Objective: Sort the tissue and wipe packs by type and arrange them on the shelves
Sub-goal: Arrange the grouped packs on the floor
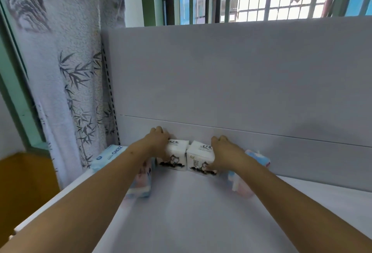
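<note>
Two white tissue packs with a cartoon print stand side by side at the back of the white shelf. My left hand grips the left white pack from its left side. My right hand grips the right white pack from its right side, thumb at the front. A pink-and-blue pack lies under my left forearm. Another pink-and-blue pack lies behind my right wrist, partly hidden. A blue wipe pack marked ZERO sits at the shelf's left edge.
The shelf's grey back panel rises right behind the packs. A patterned curtain hangs at the left, beside a slotted upright. A barred window is above the panel. An orange-brown surface lies at the lower left.
</note>
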The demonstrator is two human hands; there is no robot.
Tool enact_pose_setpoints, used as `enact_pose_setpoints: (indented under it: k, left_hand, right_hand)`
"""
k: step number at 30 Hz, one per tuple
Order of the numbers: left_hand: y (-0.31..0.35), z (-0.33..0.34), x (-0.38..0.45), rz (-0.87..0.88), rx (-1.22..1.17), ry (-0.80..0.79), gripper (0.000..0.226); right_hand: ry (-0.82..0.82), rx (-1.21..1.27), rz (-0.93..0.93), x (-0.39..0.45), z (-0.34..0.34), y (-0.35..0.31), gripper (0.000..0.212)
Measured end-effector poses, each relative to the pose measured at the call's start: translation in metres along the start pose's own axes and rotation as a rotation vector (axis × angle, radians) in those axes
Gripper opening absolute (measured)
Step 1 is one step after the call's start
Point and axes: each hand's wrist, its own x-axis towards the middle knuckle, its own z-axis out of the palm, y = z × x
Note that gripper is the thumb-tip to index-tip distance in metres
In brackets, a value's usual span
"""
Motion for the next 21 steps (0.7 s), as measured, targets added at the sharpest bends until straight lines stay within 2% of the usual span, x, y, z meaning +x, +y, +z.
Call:
enact_pose_setpoints:
  k: [2, 6, 9, 12, 15, 18, 19, 21]
  left_hand:
    - [-0.003, 0.0, 0.001, -0.005, -0.021, 0.017, 0.083]
    - [-0.015, -0.002, -0.006, 0.031, -0.454, -0.013, 0.065]
    - [-0.025, -0.006, -0.015, 0.039, -0.701, 0.092, 0.066]
    - [-0.025, -0.01, -0.025, -0.014, -0.987, 0.227, 0.069]
    - [-0.016, -0.018, -0.031, -0.094, -1.209, 0.339, 0.065]
    - [-0.004, -0.024, -0.03, -0.131, -1.422, 0.392, 0.066]
    - [0.0, -0.026, -0.031, -0.131, -1.525, 0.394, 0.064]
    - [0.009, -0.03, -0.035, -0.111, -1.659, 0.385, 0.058]
  right_hand:
    - [0.01, 0.081, -0.025, 0.001, -0.003, 0.002, 0.064]
    - [0.144, 0.392, -0.033, 0.002, -0.011, 0.016, 0.059]
    - [0.208, 0.752, 0.019, 0.001, -0.019, 0.025, 0.06]
    - [0.295, 1.144, 0.067, 0.0, -0.03, 0.028, 0.051]
    - [0.259, 1.451, 0.068, 0.0, -0.039, 0.024, 0.044]
    - [0.191, 1.593, 0.03, -0.004, -0.044, 0.017, 0.071]
    - [0.192, 1.628, 0.009, -0.007, -0.046, 0.015, 0.069]
    - [0.171, 1.707, -0.038, -0.011, -0.05, 0.014, 0.05]
